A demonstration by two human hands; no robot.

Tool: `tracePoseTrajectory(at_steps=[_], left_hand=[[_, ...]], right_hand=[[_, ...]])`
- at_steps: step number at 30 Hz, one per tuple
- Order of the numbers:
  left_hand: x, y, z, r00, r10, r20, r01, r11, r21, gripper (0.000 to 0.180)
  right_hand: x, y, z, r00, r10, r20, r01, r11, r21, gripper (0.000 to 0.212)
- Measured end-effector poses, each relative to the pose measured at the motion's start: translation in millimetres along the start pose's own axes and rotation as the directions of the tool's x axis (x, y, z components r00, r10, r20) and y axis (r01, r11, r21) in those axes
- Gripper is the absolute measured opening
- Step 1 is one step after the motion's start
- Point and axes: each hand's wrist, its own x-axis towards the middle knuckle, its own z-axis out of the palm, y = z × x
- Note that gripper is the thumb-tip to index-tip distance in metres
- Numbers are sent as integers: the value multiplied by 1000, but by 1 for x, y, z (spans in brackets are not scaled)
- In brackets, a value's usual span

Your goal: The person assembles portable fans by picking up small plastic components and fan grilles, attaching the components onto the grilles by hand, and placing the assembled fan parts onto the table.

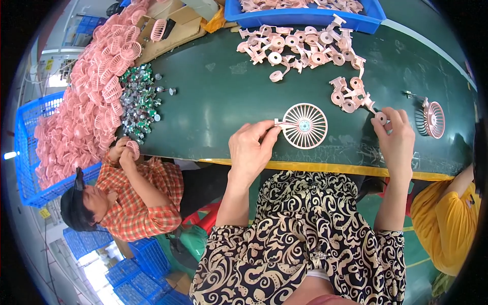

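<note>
A worker in a checked shirt and another in a yellow top line one edge of the long green surface of a factory assembly workshop, where pink plastic fan grilles rise in a heap beside a pile of small motors, loose pink brackets lie near a blue bin of similar parts, and blue plastic crates stand behind

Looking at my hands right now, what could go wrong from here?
Your left hand pinches the round fan cover only at its left side, so it might twist or slip. Your right hand has a small pink piece close beside a cluster of similar pieces, which could snag. Another fan cover sits right of that hand, so a sideways swing might knock it.
</note>
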Motion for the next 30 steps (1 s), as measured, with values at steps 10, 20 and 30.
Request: tracePoseTrajectory(at_steps=[10,20,30], left_hand=[[-1,11,10,992,112,56,-112,994,0,13],[-4,1,12,903,407,-138,-394,912,110,11],[-12,1,16,989,151,3,-150,982,-118,6]], right_hand=[[-12,-88,41,932,-363,-2,350,896,272,24],[-19,-94,62,930,-367,-4,365,925,110,31],[-12,-80,56,900,-436,-16,425,868,258,25]])
